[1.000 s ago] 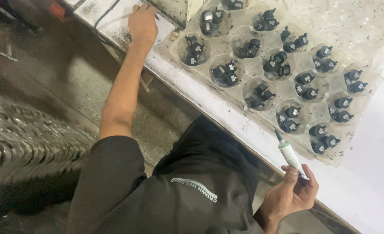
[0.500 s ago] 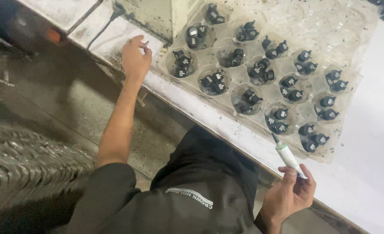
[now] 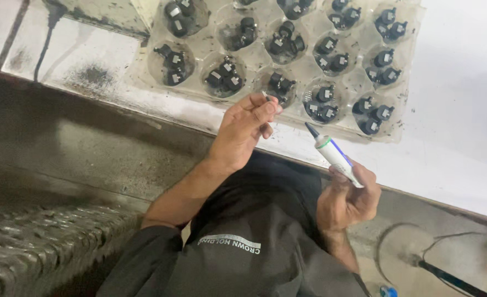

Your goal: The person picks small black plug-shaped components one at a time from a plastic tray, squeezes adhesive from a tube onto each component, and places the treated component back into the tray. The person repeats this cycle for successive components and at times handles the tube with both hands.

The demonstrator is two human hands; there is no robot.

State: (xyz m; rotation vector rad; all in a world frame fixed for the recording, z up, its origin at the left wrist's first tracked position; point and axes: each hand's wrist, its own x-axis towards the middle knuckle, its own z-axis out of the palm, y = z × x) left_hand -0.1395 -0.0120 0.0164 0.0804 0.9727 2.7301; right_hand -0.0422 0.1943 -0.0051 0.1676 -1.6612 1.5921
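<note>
A clear plastic tray [image 3: 405, 104] with round pockets lies on the white table [image 3: 463, 115]. Each pocket holds two or three small black parts [image 3: 224, 74]. My left hand [image 3: 243, 129] is at the tray's near edge, thumb and forefinger pinched on a small dark part [image 3: 269, 98]. My right hand [image 3: 348, 201] is lower and to the right, in front of the table edge. It grips a white tube [image 3: 334, 154] with a dark pointed nozzle aimed up and left, toward my left hand's fingertips. A dark shirt covers my body below.
A ribbed metal surface [image 3: 34, 253] lies at the lower left beside the dark stained floor [image 3: 89, 154]. A black cable [image 3: 452, 281] crosses the floor at the lower right, near a small blue cap [image 3: 386, 290]. Another dark cable [image 3: 45, 38] runs over the table's left end.
My left hand has swung from the table's far left end to the tray's near edge, close to the tube's tip. My right hand keeps its hold on the tube.
</note>
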